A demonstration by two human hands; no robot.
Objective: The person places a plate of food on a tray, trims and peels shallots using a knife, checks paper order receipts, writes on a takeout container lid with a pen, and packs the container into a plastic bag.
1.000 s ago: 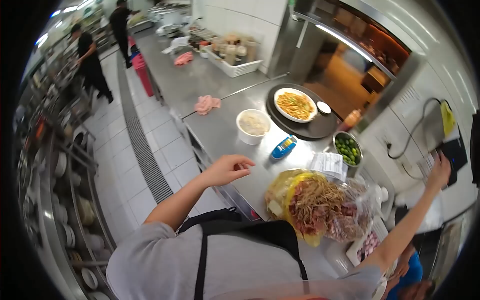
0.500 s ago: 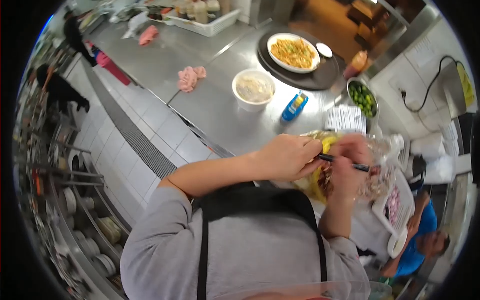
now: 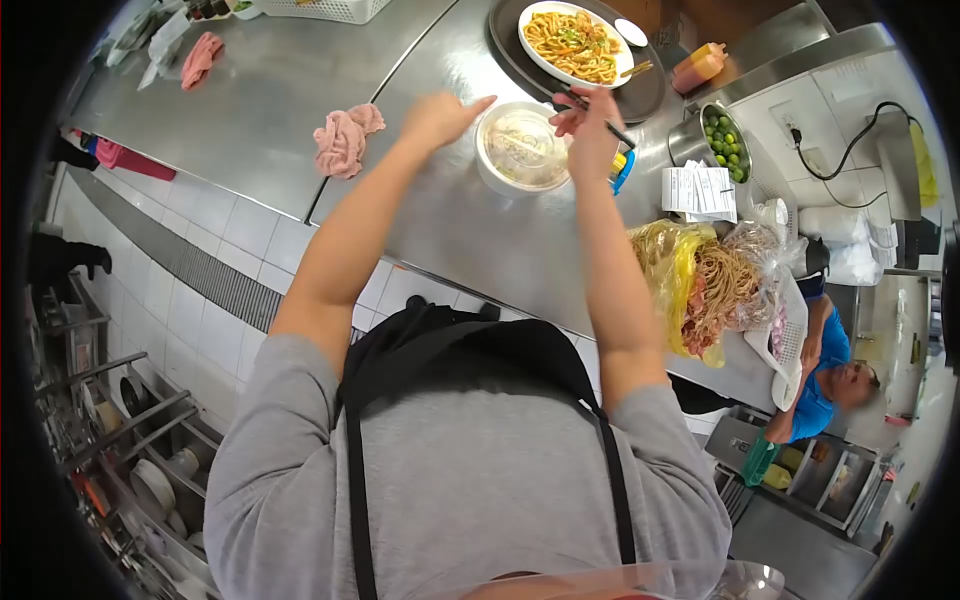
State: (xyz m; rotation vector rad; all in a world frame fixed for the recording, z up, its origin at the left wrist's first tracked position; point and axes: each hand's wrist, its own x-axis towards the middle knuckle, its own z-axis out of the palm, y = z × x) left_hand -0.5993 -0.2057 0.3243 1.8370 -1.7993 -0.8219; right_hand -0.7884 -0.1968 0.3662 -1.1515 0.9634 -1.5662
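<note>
My right hand (image 3: 590, 135) grips a black pen (image 3: 618, 134) that slants across its fingers. Just left of it stands a round white tub (image 3: 522, 148) with pale contents, which seem to be under a clear lid. On the tub's other side my left hand (image 3: 440, 118) hovers, holding nothing, one digit stretched towards the rim. A blue and yellow item (image 3: 624, 172) is mostly hidden behind my right wrist. Beyond the tub, an oval plate of noodles (image 3: 572, 45) rests on a round dark tray (image 3: 507, 50).
A pink cloth (image 3: 343, 142) lies left of my left hand. To the right are paper slips (image 3: 698, 190), a metal pot of green fruit (image 3: 722, 140), a sauce bottle (image 3: 700, 66) and bags of noodles (image 3: 715, 285). A person in blue (image 3: 825, 370) is at far right.
Both hands have moved away from the bags on the right and apart, to either side of the tub. The pen has gone along in my right hand. My view has shifted.
</note>
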